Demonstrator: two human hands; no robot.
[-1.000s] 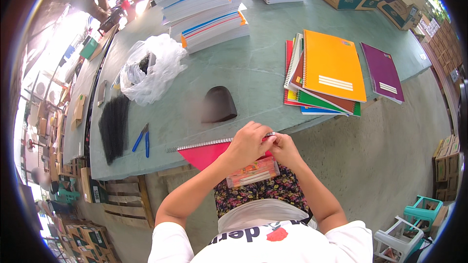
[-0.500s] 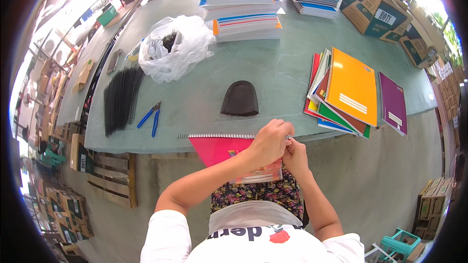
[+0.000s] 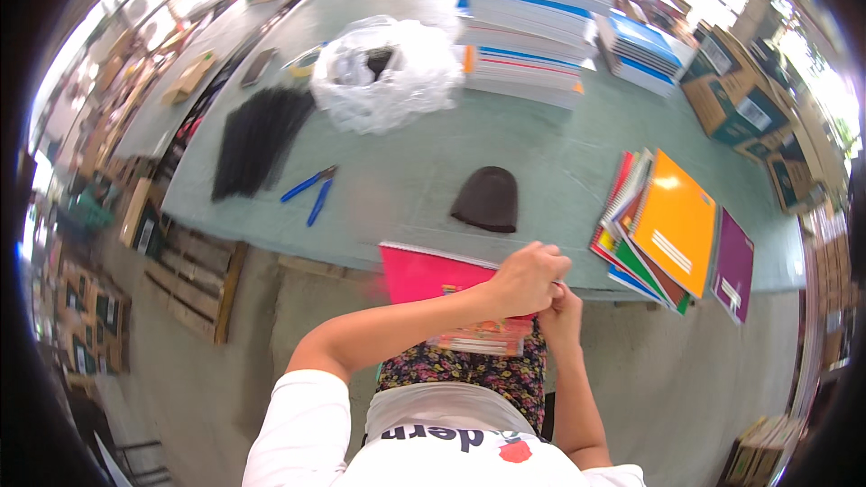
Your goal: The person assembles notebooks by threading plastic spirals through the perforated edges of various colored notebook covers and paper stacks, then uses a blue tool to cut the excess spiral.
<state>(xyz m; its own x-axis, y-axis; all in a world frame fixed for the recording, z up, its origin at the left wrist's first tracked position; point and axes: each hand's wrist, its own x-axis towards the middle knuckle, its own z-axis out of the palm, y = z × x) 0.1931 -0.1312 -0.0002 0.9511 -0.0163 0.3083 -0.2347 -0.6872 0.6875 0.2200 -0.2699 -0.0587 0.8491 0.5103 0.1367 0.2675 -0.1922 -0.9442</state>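
Observation:
A pink spiral notebook lies at the table's near edge and over my lap, its wire binding along the far edge. My left hand is closed in a pinch at the right end of that binding. Close against it, my right hand is also closed on the same corner; the fingers hide the coil's end. Orange patterned paper shows below my left forearm. Beyond the notebook lies a dark brown rounded pad. Blue-handled pliers rest to its left, with their handles spread.
Black binding coils lie at the left beside a white plastic bag. A tall notebook stack stands at the back. Coloured spiral notebooks and a purple one lie right. Cartons stand far right.
The view has turned, so the table's things sit farther right in the picture. Both hands stay together at the notebook's right corner. The coil protruding at its left end earlier no longer shows clearly.

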